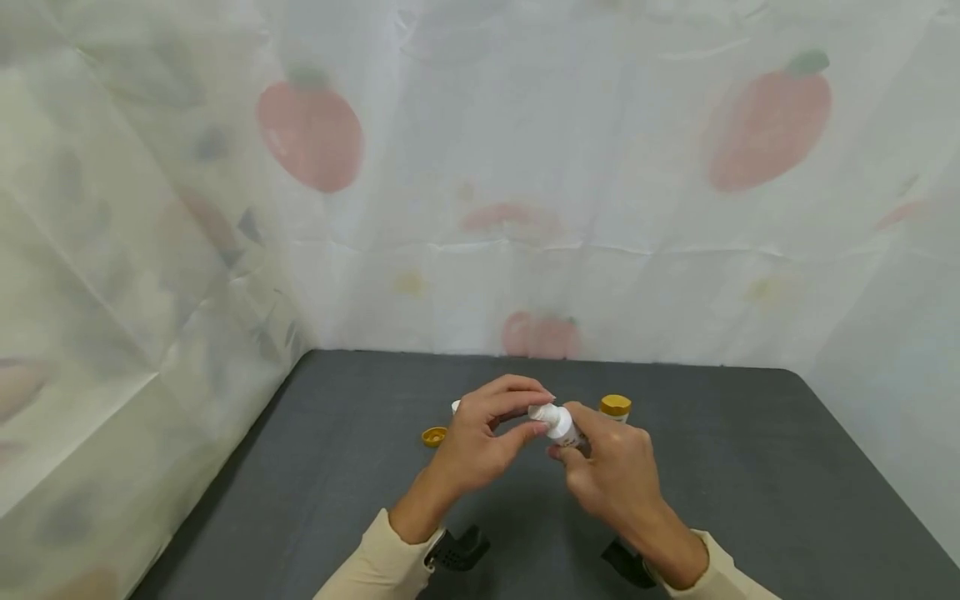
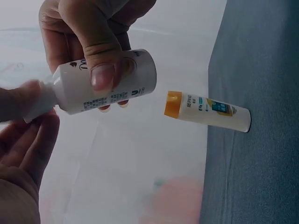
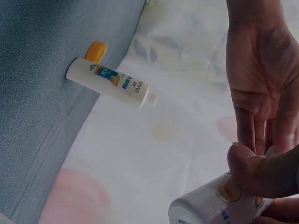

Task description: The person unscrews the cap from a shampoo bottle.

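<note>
Above table point(image 1: 750, 467), mid-front, I see right hand point(image 1: 611, 475) gripping white bottle point(image 1: 561, 425), thumb and fingers curled round its body, bottle tilted toward left hand point(image 1: 487, 437). Left hand fingers pinch bottle's white cap end point(image 2: 39, 100). Behind white bottle, capped gold-lid bottle point(image 1: 615, 407) stands on table. Left of white bottle, uncapped bottle point(image 3: 110, 83) stands, loose gold cap point(image 1: 434, 436) beside it.
</note>
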`<state>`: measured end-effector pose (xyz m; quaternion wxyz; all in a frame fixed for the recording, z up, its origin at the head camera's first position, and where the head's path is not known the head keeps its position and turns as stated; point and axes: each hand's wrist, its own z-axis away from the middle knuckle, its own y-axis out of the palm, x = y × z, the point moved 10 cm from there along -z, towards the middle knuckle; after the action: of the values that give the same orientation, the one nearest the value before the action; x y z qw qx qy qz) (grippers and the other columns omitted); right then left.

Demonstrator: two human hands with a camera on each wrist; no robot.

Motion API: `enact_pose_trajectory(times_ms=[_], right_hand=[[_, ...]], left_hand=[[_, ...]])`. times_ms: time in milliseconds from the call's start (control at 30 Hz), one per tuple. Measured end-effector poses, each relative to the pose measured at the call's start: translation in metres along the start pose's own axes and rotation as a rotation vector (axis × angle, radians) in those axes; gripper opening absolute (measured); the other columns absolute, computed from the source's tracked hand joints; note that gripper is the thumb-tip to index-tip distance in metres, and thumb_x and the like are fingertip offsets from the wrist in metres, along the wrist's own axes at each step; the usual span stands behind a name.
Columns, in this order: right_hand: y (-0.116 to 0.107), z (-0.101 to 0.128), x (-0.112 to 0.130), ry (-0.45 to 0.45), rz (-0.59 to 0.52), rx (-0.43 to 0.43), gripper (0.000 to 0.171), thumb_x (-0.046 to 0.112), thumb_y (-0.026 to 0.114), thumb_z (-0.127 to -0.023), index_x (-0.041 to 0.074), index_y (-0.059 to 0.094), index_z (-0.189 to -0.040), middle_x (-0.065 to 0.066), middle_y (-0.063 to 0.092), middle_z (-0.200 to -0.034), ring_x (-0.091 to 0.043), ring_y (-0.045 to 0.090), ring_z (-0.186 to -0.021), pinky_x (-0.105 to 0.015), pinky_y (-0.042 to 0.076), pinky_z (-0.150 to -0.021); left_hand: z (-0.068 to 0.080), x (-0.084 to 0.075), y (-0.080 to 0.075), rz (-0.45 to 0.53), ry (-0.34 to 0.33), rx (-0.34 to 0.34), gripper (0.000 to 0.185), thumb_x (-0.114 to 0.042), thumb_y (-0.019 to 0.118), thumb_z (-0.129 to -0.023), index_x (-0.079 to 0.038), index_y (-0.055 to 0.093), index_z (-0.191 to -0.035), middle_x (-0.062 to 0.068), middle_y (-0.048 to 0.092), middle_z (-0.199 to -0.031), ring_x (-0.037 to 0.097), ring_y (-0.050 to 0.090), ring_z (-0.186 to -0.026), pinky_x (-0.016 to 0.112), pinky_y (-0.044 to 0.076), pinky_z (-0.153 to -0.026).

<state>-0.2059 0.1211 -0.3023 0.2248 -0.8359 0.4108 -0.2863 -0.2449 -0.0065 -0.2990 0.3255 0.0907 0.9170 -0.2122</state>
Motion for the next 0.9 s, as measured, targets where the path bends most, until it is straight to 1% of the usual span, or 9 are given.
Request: enact_pose_trajectory(times_ms=[67, 133, 267, 367, 500, 533, 700, 833, 900], right_hand=[[0.000, 0.000, 0.001, -0.001, 0.000, 0.002, 0.043, 0.009, 0.100, -0.063, 0.011, 0.074, -0.097, 0.000, 0.076, -0.082, -0.004, 0.061, -0.058, -0.020, 0.051, -0.054], [-0.001, 0.000, 0.002, -0.005, 0.003, 0.003, 0.044, 0.009, 0.100, -0.063, 0.011, 0.074, -0.097, 0.000, 0.076, -0.082, -0.004, 0.061, -0.058, -0.020, 0.051, -0.054], [-0.002, 0.001, 0.004, -0.010, 0.004, -0.001, 0.044, 0.009, 0.100, -0.062, 0.012, 0.073, -0.097, 0.001, 0.075, -0.080, -0.003, 0.060, -0.058, -0.020, 0.050, -0.053], [-0.003, 0.001, 0.005, -0.010, -0.003, -0.002, 0.044, 0.009, 0.099, -0.062, 0.012, 0.073, -0.097, 0.002, 0.074, -0.080, -0.003, 0.060, -0.058, -0.020, 0.050, -0.053], [-0.003, 0.001, 0.006, -0.005, -0.004, 0.006, 0.043, 0.010, 0.099, -0.064, 0.013, 0.073, -0.098, 0.002, 0.075, -0.081, -0.003, 0.060, -0.058, -0.020, 0.050, -0.053], [-0.003, 0.001, 0.006, -0.004, -0.003, 0.009, 0.043, 0.010, 0.099, -0.064, 0.012, 0.074, -0.098, 0.001, 0.075, -0.081, -0.003, 0.060, -0.058, -0.020, 0.050, -0.053], [-0.004, 0.000, 0.006, -0.001, -0.010, 0.005, 0.042, 0.009, 0.099, -0.064, 0.011, 0.074, -0.098, 0.000, 0.077, -0.083, -0.004, 0.064, -0.059, -0.020, 0.053, -0.055], [-0.005, 0.000, 0.007, -0.010, -0.008, -0.005, 0.044, 0.009, 0.100, -0.062, 0.011, 0.074, -0.098, 0.000, 0.077, -0.083, -0.005, 0.064, -0.060, -0.022, 0.054, -0.055], [-0.005, 0.000, 0.008, -0.017, -0.001, -0.007, 0.044, 0.009, 0.100, -0.062, 0.011, 0.074, -0.098, 0.000, 0.076, -0.082, -0.004, 0.062, -0.059, -0.023, 0.053, -0.055]], left_hand=[[0.000, 0.001, 0.000, -0.003, -0.017, 0.002, 0.025, 0.000, 0.074, -0.094, 0.001, 0.074, -0.119, 0.017, 0.068, -0.121, 0.026, 0.072, -0.111, 0.035, 0.061, -0.098], [-0.001, 0.001, -0.002, -0.001, -0.016, -0.007, 0.023, -0.001, 0.075, -0.094, 0.001, 0.074, -0.117, 0.016, 0.068, -0.121, 0.026, 0.072, -0.112, 0.034, 0.061, -0.098], [-0.002, -0.003, -0.002, 0.043, 0.020, -0.013, 0.022, 0.000, 0.075, -0.094, 0.003, 0.074, -0.116, 0.020, 0.070, -0.126, 0.028, 0.072, -0.115, 0.036, 0.062, -0.096], [-0.003, -0.007, -0.002, 0.079, 0.063, -0.015, 0.021, 0.003, 0.074, -0.094, 0.004, 0.075, -0.114, 0.023, 0.072, -0.122, 0.029, 0.073, -0.111, 0.038, 0.064, -0.092], [-0.003, -0.011, -0.004, 0.053, 0.089, -0.022, 0.018, 0.004, 0.076, -0.091, 0.003, 0.076, -0.109, 0.022, 0.073, -0.115, 0.027, 0.074, -0.105, 0.037, 0.065, -0.088], [-0.002, -0.010, -0.005, 0.043, 0.081, -0.017, 0.018, 0.004, 0.076, -0.091, 0.002, 0.077, -0.109, 0.022, 0.073, -0.117, 0.027, 0.074, -0.107, 0.037, 0.065, -0.089], [-0.001, -0.007, -0.003, 0.024, 0.001, 0.048, 0.027, 0.001, 0.074, -0.094, 0.001, 0.073, -0.121, 0.020, 0.071, -0.127, 0.027, 0.072, -0.115, 0.035, 0.063, -0.095], [-0.001, -0.006, -0.004, -0.014, -0.022, 0.050, 0.026, -0.002, 0.074, -0.095, -0.002, 0.073, -0.122, 0.016, 0.073, -0.120, 0.024, 0.073, -0.107, 0.033, 0.064, -0.092], [-0.002, -0.007, -0.004, -0.037, -0.013, 0.042, 0.026, -0.002, 0.075, -0.095, -0.003, 0.073, -0.120, 0.015, 0.073, -0.116, 0.022, 0.073, -0.102, 0.032, 0.064, -0.090]])
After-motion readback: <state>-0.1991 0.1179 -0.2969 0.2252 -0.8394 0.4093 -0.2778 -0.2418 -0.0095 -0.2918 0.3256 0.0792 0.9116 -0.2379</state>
